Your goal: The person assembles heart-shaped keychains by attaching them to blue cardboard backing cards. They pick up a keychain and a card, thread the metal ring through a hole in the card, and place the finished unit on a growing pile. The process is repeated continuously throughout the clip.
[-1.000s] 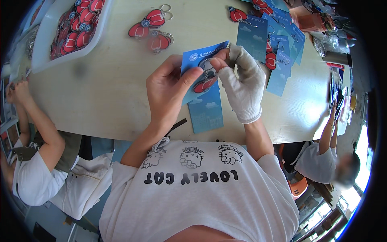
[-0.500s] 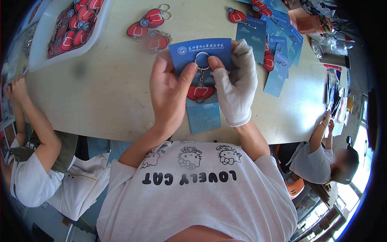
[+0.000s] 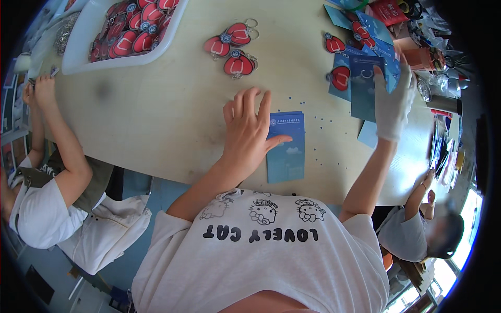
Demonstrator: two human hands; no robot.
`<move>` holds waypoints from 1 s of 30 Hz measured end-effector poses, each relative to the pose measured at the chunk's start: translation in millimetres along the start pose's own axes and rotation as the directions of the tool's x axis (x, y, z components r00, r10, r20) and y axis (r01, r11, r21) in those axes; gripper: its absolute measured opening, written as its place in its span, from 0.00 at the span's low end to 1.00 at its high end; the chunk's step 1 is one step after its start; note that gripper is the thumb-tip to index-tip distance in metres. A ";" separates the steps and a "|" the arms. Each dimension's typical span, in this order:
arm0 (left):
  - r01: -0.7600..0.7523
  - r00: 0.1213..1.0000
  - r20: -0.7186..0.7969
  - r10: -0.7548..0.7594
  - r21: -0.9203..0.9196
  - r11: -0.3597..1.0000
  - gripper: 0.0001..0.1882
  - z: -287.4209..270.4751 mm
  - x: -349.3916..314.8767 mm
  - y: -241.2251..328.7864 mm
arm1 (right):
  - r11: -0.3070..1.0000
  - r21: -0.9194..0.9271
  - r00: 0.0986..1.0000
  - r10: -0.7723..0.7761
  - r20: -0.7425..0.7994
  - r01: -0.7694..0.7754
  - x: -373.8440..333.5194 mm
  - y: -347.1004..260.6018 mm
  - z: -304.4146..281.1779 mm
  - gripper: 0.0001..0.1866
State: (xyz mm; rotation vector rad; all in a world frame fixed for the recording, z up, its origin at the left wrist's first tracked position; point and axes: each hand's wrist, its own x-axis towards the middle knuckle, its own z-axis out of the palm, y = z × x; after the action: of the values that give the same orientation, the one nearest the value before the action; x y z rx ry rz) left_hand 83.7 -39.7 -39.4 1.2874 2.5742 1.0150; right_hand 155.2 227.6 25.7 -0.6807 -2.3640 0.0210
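My bare left hand (image 3: 249, 128) is open, its fingers spread over the table. Its thumb reaches across the left edge of a small stack of blue printed cards (image 3: 286, 156). At the right, my right hand (image 3: 395, 107), in a white glove with bare fingertips, is open over the pile of finished-looking cards. Its thumb lies at the edge of a blue card (image 3: 365, 99) with a metal ring showing near its top. Beside that card lies a red keychain pendant (image 3: 341, 78). Three red keychains (image 3: 239, 63) with metal rings sit together beyond my left hand.
A white plastic bin (image 3: 120, 63) full of red keychains stands at the far left. Small blue dots (image 3: 322, 127) are scattered right of the card stack. Tools and plastic bags (image 3: 441, 83) crowd the right edge. One person (image 3: 52, 172) sits at the left, another (image 3: 409, 235) at the right.
My hands have parted. The card with the keychain, held between both hands before, has left the middle; my right hand has moved right to the pile. My left hand has opened near the card stack.
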 end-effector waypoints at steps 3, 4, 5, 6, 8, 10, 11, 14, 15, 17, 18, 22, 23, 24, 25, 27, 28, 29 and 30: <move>-0.020 0.999 0.032 0.019 0.019 1.000 0.35 -0.1 -1.2 -2.0 | 0.942 0.188 0.957 -0.289 0.039 0.277 25.2 -25.6 24.1 0.16; -0.036 0.999 0.040 0.036 0.004 0.999 0.33 -0.2 -2.3 -3.0 | 0.906 0.356 0.926 -0.316 0.208 0.229 28.3 -41.5 36.0 0.15; -0.029 0.998 0.060 0.030 -0.018 0.999 0.31 0.7 -3.3 -4.3 | 0.849 0.509 0.861 -0.359 0.360 0.142 30.8 -56.0 51.6 0.13; -0.023 0.997 0.078 0.026 -0.038 0.999 0.29 2.5 -3.6 -6.0 | 0.787 0.539 0.813 -0.507 0.287 0.301 36.5 -66.2 74.7 0.14; -0.029 0.993 0.111 0.039 -0.087 0.996 0.27 5.4 -3.9 -7.8 | 0.688 0.576 0.733 -0.646 0.211 0.441 43.8 -82.7 122.3 0.13; -0.043 0.989 0.134 0.062 -0.139 0.989 0.26 5.6 -6.2 -8.1 | 0.693 0.606 0.730 -0.634 0.254 0.390 46.6 -88.3 152.8 0.12; -0.046 0.990 0.119 0.072 -0.203 0.978 0.24 4.6 -5.8 -8.7 | 0.711 0.611 0.731 -0.614 0.299 0.348 48.7 -89.3 161.8 0.12; 0.090 0.987 0.158 -0.023 -0.429 0.899 0.18 -2.7 -4.6 -9.6 | 0.732 0.553 0.741 -0.611 0.277 0.397 41.9 -86.9 167.5 0.11; 0.225 0.965 0.234 -0.116 -0.518 0.826 0.16 -10.0 -1.8 -7.9 | 0.733 0.519 0.746 -0.620 0.245 0.440 37.5 -84.7 165.7 0.11; 0.345 0.939 0.249 -0.239 -0.664 0.663 0.13 -15.7 -1.5 -10.9 | 0.702 0.657 0.786 -0.557 0.268 0.274 31.7 -83.4 144.4 0.10; 0.321 0.941 0.179 -0.286 -0.736 0.596 0.11 -14.9 1.0 -17.4 | 0.675 0.714 0.802 -0.524 0.288 0.184 29.7 -83.0 128.1 0.10; 0.264 0.875 0.030 -0.482 -0.865 0.427 0.08 -32.8 16.0 -20.8 | 0.676 0.731 0.854 -0.434 0.288 0.097 8.9 -79.5 35.0 0.14; 0.203 0.886 -0.048 -0.461 -0.854 0.479 0.07 -33.4 20.0 -22.2 | 0.648 0.747 0.844 -0.478 0.245 0.150 4.0 -72.9 23.1 0.15; 0.141 0.893 -0.124 -0.433 -0.837 0.529 0.07 -33.4 23.5 -23.3 | 0.618 0.760 0.832 -0.518 0.200 0.203 -0.1 -70.2 14.1 0.17; 0.075 0.897 -0.196 -0.396 -0.815 0.574 0.07 -32.5 27.1 -23.1 | 0.617 0.754 0.827 -0.531 0.186 0.226 -2.7 -72.2 5.2 0.17; 0.040 0.913 -0.195 -0.357 -0.830 0.556 0.07 -29.5 31.7 -19.3 | 0.616 0.740 0.818 -0.552 0.162 0.270 -8.4 -81.8 -6.4 0.19; -0.005 0.916 -0.195 -0.349 -0.878 0.478 0.07 -28.4 35.4 -11.7 | 0.596 0.788 0.849 -0.488 0.202 0.155 -16.0 -87.1 -7.6 0.19; -0.049 0.920 -0.196 -0.341 -0.917 0.395 0.07 -27.4 39.6 -5.1 | 0.571 0.815 0.892 -0.414 0.180 0.101 -24.7 -91.2 -2.9 0.19; -0.007 0.932 -0.127 -0.339 -0.943 0.333 0.07 -28.5 39.4 1.0 | 0.635 0.758 0.895 -0.414 0.167 0.152 -28.5 -91.3 -1.2 0.19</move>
State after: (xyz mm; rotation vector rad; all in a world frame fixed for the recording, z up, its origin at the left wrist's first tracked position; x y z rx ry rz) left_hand 49.0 -25.0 -8.6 0.4929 1.5178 2.2726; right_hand 131.6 134.9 26.8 0.1260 -2.4431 0.9686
